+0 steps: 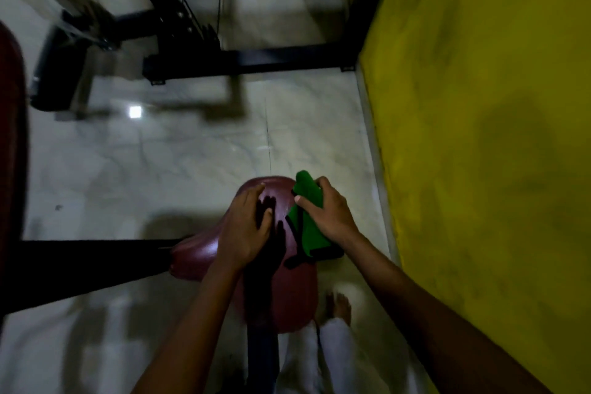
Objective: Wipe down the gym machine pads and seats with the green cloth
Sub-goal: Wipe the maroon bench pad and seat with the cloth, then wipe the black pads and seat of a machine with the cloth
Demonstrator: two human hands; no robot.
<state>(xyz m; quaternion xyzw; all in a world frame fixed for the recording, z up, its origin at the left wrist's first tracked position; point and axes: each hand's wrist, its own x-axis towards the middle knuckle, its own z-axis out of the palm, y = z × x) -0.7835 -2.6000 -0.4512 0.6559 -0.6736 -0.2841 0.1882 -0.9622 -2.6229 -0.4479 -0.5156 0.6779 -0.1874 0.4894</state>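
On the maroon seat [287, 285], both hands work at its far end.
At the seat's right edge the right hand [329, 214] grips the green cloth [308, 227], fingers and thumb curled round it; the left hand [246, 227] lies flat on the seat's left side, fingers straight, pressing the pad. Beyond stand the yellow wall [479, 137] and a black machine frame [256, 57].

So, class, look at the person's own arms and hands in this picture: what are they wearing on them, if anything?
Nothing shows on either arm. The left hand and the right hand are bare, with no gloves, and no rings, watch or bands can be made out. Both forearms are uncovered all the way to the bottom edge, so no sleeves are in view.
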